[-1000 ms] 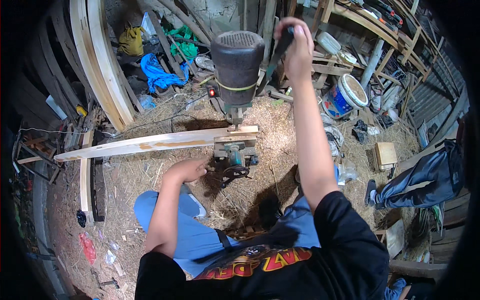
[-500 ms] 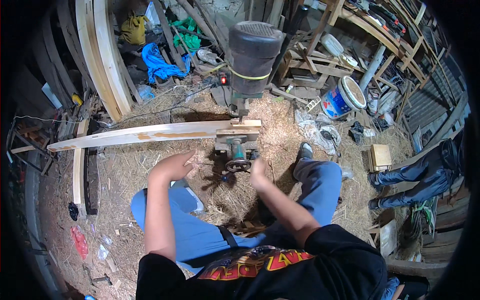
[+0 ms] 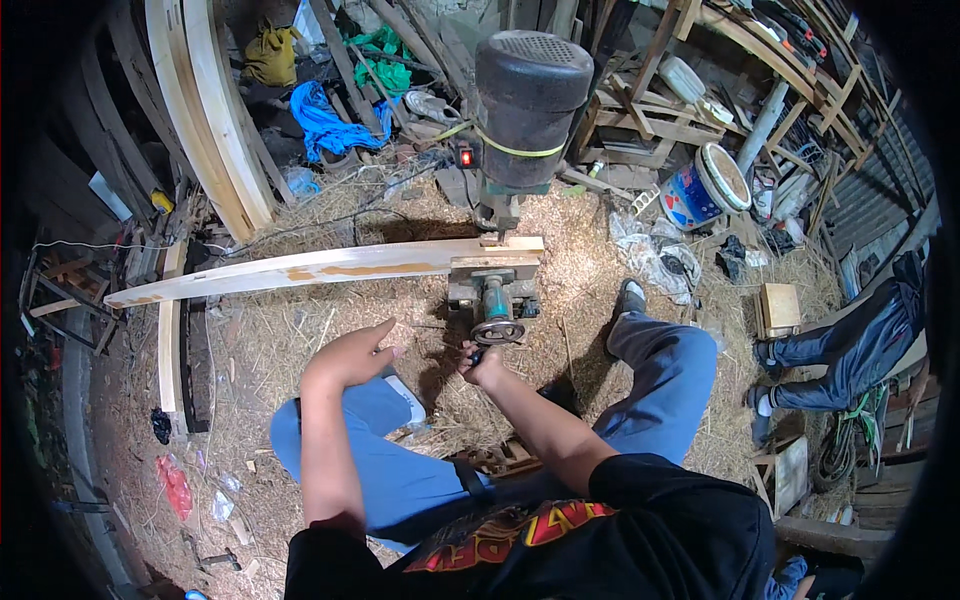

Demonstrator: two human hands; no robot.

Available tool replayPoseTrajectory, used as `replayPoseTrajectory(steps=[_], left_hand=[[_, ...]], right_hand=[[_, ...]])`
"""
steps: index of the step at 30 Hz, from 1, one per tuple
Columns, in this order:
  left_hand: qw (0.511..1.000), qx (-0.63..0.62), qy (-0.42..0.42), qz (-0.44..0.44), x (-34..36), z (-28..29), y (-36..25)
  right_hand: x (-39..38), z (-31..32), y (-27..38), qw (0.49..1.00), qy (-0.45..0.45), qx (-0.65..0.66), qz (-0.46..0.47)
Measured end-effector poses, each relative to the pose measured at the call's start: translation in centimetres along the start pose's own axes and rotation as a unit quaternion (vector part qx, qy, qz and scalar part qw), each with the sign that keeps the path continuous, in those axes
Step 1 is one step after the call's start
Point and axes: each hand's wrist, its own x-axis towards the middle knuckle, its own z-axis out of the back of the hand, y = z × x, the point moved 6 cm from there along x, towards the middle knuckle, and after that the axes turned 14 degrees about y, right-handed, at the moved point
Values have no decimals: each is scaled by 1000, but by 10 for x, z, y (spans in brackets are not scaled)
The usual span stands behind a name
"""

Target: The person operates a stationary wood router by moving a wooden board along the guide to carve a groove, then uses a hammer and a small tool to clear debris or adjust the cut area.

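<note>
A dark motor [image 3: 530,90] with a yellow band and red-lit switch tops a woodworking machine. Under its spindle, a long pale curved board [image 3: 270,274] sits at a metal vise [image 3: 495,285] with a teal body and a handwheel [image 3: 497,333]. My right hand [image 3: 478,364] is closed on the dark handle of the handwheel. My left hand [image 3: 355,355] hovers below and left of the board, fingers apart and holding nothing.
Upright curved boards [image 3: 210,130] lean at upper left, near a blue tarp [image 3: 325,120]. A paint bucket [image 3: 700,190], scrap wood [image 3: 650,120] and a small wooden box [image 3: 778,305] stand right. Another person's legs [image 3: 830,350] show at far right. Straw and shavings cover the floor.
My right hand came down from the raised dark lever beside the motor to the handwheel handle, closing on it. My left hand stayed low, shifting slightly.
</note>
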Motion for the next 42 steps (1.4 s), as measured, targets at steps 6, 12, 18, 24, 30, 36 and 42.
replayPoseTrajectory(steps=[6,12,18,24,30,36,42], left_hand=[[1000,3,-14,-7,-2,5,-5],[1000,0,1,-1,9,3,3],[1000,3,-3,-6,16,4,5],[999,4,17,-38,27,0,1],[999,17,16,-41,37,-3,11],[999,18,5,-33,43,-2,5],[999,2,-14,-36,44,9,-3]], right_hand=[[4,2,-2,998,-8,64,14],[4,-11,-10,990,-62,48,114],[7,-1,-1,998,-13,31,58],[15,-8,-13,990,-98,29,101],[8,-4,-8,996,-70,8,61],[29,-1,-23,990,-100,15,100],[18,-4,-21,993,-76,11,87]])
